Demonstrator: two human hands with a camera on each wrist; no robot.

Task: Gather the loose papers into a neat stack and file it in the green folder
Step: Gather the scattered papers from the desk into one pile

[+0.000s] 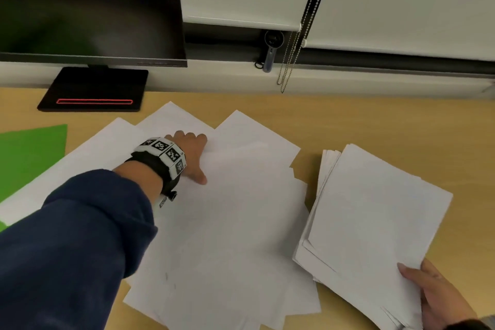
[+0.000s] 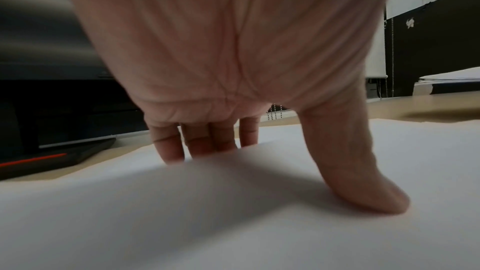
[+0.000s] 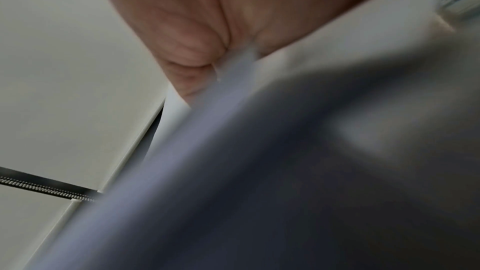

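Loose white papers (image 1: 230, 222) lie fanned over the middle of the wooden desk. My left hand (image 1: 199, 158) reaches across them; in the left wrist view the thumb (image 2: 376, 192) presses on a top sheet (image 2: 182, 213) while the fingers (image 2: 197, 145) curl down behind its raised far edge. At the right, a rough paper stack (image 1: 375, 209) is held at its near corner by my right hand (image 1: 417, 284), thumb on top and fingers hidden beneath. The right wrist view shows only the palm (image 3: 207, 38) against the blurred stack (image 3: 259, 130). The green folder (image 1: 29, 158) lies flat at far left, partly under the sheets.
A dark monitor (image 1: 88, 8) on a black base (image 1: 93, 88) stands at the back left. Blind chains (image 1: 292, 56) and a small handheld device (image 1: 270, 51) hang near the window sill. Bare desk (image 1: 375, 120) shows behind the stack.
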